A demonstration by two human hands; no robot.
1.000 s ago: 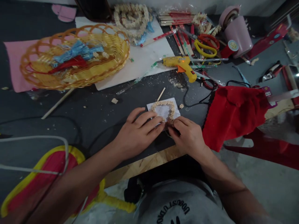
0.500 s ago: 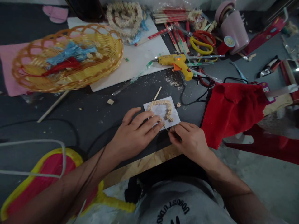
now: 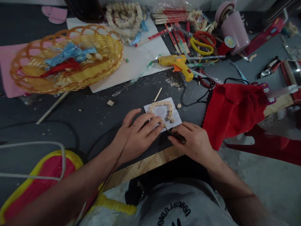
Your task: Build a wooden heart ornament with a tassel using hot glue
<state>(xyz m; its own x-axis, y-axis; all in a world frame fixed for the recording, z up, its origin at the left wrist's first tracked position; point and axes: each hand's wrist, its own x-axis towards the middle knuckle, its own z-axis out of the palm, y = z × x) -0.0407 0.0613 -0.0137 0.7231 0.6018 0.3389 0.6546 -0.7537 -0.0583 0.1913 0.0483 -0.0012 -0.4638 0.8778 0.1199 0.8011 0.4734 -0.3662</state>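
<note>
Bead string [image 3: 170, 108] partly beneath left fingers [image 3: 150, 125]

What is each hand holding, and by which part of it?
Right hand: a slim dark object, too small to identify, by the end away from the paper. Left hand: cannot tell.

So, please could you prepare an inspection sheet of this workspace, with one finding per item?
Surface: dark tabletop, pale crumbs near the glue gun.
Work items: beige pieces in a curved row on white paper.
Clutter: yellow basket, red cloth, pink container.
Hands: left hand spread over the paper; right hand gripping a slim dark object, partly hidden.
Cables: black cord beside the red cloth.
Surroundings: pale floor beyond the wooden table edge.
</note>
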